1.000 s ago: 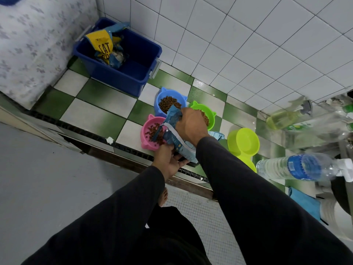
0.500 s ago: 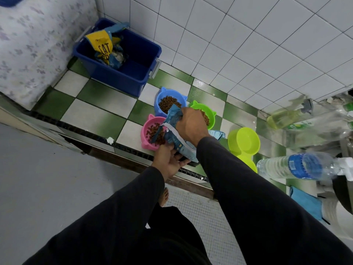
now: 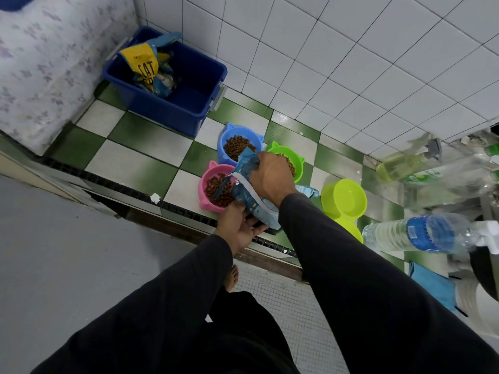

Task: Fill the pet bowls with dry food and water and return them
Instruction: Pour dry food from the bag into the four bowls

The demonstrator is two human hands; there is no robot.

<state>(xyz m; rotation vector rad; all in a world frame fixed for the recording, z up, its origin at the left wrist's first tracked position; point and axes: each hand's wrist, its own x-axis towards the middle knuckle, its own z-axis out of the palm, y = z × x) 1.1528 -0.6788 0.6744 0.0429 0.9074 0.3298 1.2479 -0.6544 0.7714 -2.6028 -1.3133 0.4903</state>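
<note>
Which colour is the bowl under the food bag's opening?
Pink bowl, best visible in the head view.

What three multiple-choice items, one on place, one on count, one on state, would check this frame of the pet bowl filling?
1. Where is the yellow cat food bag?
A. in the blue bin
B. on the green bowl
C. beside the water bottle

2. How many bowls show kibble?
A. one
B. two
C. three

3. What state is the lime double bowl in?
A. heaped with kibble
B. without kibble
C. upside down

Answers: 1 A, the bag lies inside the bin. 2 C, the blue bowl, pink bowl and green bowl hold kibble. 3 B, its visible basin shows bare plastic.
</note>
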